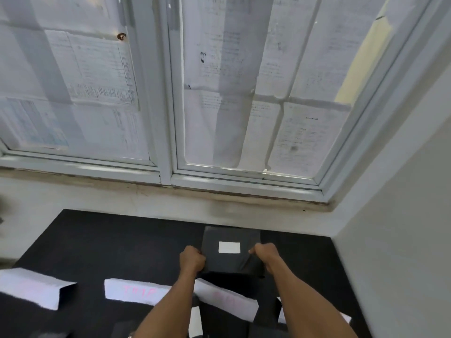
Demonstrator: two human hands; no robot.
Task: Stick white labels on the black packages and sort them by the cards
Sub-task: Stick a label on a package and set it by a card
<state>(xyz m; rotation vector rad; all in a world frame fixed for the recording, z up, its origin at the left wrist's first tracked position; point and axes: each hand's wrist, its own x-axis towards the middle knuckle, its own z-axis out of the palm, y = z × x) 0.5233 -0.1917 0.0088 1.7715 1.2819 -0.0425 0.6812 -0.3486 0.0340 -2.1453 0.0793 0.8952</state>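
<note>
Item: black package, white label stuck mid-face.
Location: held up beyond the pink-lettered card, off to its right.
Grip: my left hand and right hand each fisted round a lower corner, wrapper bunched.
Hazards: slack wrapper slipping free; creasing lifting the label; card lettering blurred, so a wrong pile is possible.

No text can be read with certainty. The folded white paper card in the near middle carries pink letters, but they are too blurred. The print on the paper sheets covering the far window is too small to read.
</note>
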